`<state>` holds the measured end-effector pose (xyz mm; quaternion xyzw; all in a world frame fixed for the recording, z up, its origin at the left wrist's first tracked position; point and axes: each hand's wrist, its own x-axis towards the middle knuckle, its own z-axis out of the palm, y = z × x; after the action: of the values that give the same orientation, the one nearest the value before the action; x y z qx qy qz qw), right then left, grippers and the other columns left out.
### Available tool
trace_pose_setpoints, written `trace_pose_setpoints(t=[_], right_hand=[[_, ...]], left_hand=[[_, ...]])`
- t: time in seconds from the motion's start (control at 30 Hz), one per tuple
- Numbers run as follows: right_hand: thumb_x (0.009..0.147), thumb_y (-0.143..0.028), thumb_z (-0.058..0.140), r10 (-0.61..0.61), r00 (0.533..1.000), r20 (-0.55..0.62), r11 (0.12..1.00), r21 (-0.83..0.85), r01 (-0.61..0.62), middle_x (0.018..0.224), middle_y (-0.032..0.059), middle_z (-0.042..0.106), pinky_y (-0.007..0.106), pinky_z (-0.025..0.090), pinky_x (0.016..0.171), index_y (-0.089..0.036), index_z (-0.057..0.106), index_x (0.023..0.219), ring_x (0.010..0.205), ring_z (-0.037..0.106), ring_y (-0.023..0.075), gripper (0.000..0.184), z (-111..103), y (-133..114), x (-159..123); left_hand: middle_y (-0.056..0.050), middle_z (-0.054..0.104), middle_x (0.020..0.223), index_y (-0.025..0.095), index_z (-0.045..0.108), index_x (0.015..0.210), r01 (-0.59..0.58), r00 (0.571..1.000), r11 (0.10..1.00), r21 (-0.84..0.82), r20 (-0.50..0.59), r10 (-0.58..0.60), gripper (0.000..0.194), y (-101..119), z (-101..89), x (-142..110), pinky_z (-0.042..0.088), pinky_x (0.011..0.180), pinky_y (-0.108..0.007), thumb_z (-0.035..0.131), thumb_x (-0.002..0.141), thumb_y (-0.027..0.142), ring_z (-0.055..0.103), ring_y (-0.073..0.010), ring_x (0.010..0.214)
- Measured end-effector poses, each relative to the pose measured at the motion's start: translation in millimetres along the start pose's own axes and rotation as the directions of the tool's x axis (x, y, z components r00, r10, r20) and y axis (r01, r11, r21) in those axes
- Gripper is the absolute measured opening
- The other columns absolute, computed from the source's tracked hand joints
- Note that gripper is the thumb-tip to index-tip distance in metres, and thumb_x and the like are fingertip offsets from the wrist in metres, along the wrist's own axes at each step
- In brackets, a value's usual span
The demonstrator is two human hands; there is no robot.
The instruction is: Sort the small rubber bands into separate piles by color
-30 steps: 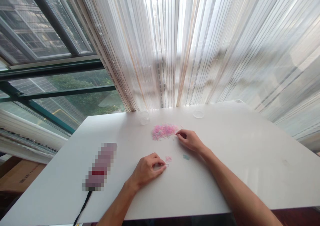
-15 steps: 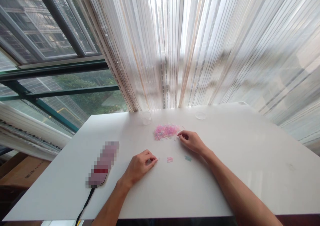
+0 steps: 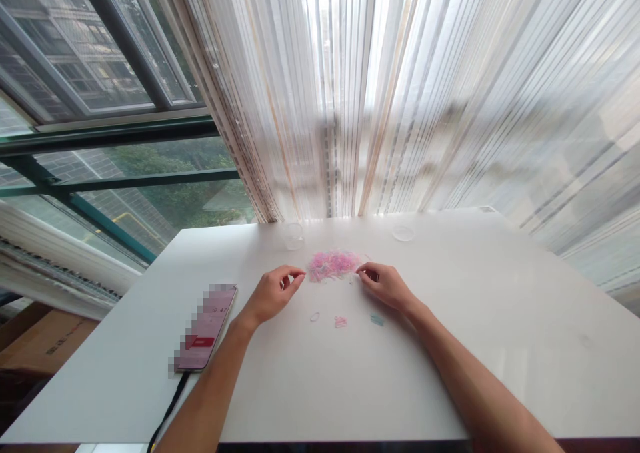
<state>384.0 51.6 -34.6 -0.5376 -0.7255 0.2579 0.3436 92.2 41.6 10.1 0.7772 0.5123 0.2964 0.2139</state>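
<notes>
A heap of small pink and pale blue elastic bands (image 3: 333, 264) lies on the white table (image 3: 450, 346). My left hand (image 3: 273, 293) is at the heap's left edge, thumb and forefinger pinched together; what they hold is too small to see. My right hand (image 3: 385, 284) rests at the heap's right edge, fingertips pinched on the table there. Nearer to me lie a clear loose band (image 3: 315, 317), a small pink cluster (image 3: 341, 321) and a small blue cluster (image 3: 377, 319).
A phone (image 3: 205, 327) with a black cable lies at the left of the table. A small clear cup (image 3: 293, 235) and a clear lid (image 3: 403, 233) stand at the far edge, before a sheer striped curtain (image 3: 410, 93). A window is at the left.
My left hand has moved from near the pink cluster up and away to the heap's left edge. A clear band now lies bare on the table. My right hand has stayed put.
</notes>
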Motion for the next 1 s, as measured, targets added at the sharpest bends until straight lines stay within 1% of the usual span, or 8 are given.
trace_pose_setpoints(t=[0.1,0.17,0.27,0.37,0.47,0.7,0.87,1.0], right_hand=[[0.085,-0.03,0.051,-0.001,1.0,-0.015,1.0,0.0,0.001,0.066,0.0,0.065,0.025,0.044,0.063,-0.017,0.073,0.088,0.06,0.055,0.0142,0.025,-0.2,0.1,0.1],[0.086,-0.03,0.051,-0.001,1.0,-0.022,1.0,-0.002,0.001,0.065,-0.0002,0.064,0.025,0.044,0.062,-0.017,0.073,0.088,0.059,0.054,0.014,0.025,-0.4,0.9,0.3],[0.086,-0.03,0.05,0.003,1.0,-0.022,1.0,-0.001,-0.003,0.064,-0.0003,0.063,0.025,0.044,0.061,-0.017,0.073,0.088,0.058,0.054,0.0138,0.026,-0.6,2.1,0.9],[0.086,-0.031,0.05,0.013,1.0,-0.019,1.0,0.006,-0.013,0.065,-0.0002,0.064,0.025,0.044,0.062,-0.018,0.073,0.088,0.058,0.053,0.0137,0.026,-0.5,2.2,1.3],[0.085,-0.031,0.05,0.026,0.999,-0.023,1.0,0.008,-0.026,0.066,-0.0001,0.065,0.026,0.044,0.062,-0.018,0.073,0.088,0.058,0.053,0.0138,0.026,-0.2,1.7,1.4],[0.085,-0.033,0.05,0.032,0.999,-0.025,0.999,0.01,-0.032,0.065,-0.0003,0.063,0.026,0.044,0.062,-0.018,0.073,0.088,0.059,0.054,0.0141,0.027,0.3,1.1,1.3],[0.086,-0.032,0.05,0.021,0.999,-0.034,1.0,0.007,-0.021,0.065,0.0,0.064,0.026,0.044,0.062,-0.018,0.073,0.088,0.059,0.054,0.0142,0.027,0.3,0.3,1.2],[0.086,-0.033,0.05,0.018,0.999,-0.038,1.0,0.008,-0.018,0.065,-0.0002,0.064,0.026,0.044,0.061,-0.018,0.073,0.088,0.058,0.054,0.0142,0.027,0.3,0.2,1.1]], left_hand=[[-0.003,0.072,0.085,0.019,0.073,0.096,0.009,1.0,1.0,0.024,0.025,-0.009,0.029,2.0,4.2,20.1,0.047,0.065,-0.024,0.056,0.09,0.041,0.054,-0.0126,0.062],[-0.003,0.072,0.086,0.02,0.074,0.096,-0.001,0.994,1.0,0.021,0.108,-0.002,0.03,4.8,8.6,22.1,0.047,0.065,-0.025,0.057,0.088,0.043,0.055,-0.0135,0.064],[-0.002,0.071,0.088,0.022,0.074,0.101,-0.018,0.947,1.0,0.007,0.321,0.015,0.03,8.7,13.4,9.3,0.047,0.063,-0.024,0.064,0.082,0.044,0.057,-0.0143,0.066],[-0.001,0.069,0.088,0.024,0.073,0.099,-0.051,0.902,0.998,0.036,0.432,0.03,0.023,11.2,14.4,-8.4,0.047,0.068,-0.025,0.067,0.078,0.032,0.059,-0.0153,0.071],[-0.002,0.068,0.089,0.023,0.073,0.096,-0.067,0.895,0.997,0.041,0.444,0.042,0.02,12.5,13.2,-18.4,0.046,0.068,-0.025,0.063,0.079,0.026,0.06,-0.0157,0.073],[-0.001,0.068,0.082,0.022,0.074,0.088,-0.025,0.892,1.0,0.016,0.452,0.015,0.016,11.4,9.0,-23.4,0.046,0.065,-0.023,0.061,0.079,0.024,0.06,-0.0148,0.07],[-0.001,0.069,0.082,0.022,0.074,0.099,0.013,0.903,1.0,-0.017,0.429,-0.004,0.024,9.6,6.6,-26.0,0.046,0.062,-0.022,0.064,0.078,0.028,0.058,-0.0138,0.067],[-0.001,0.07,0.082,0.022,0.073,0.103,-0.002,0.929,1.0,0.01,0.371,-0.001,0.026,8.3,4.1,-13.0,0.046,0.062,-0.023,0.059,0.084,0.033,0.058,-0.0138,0.065]])
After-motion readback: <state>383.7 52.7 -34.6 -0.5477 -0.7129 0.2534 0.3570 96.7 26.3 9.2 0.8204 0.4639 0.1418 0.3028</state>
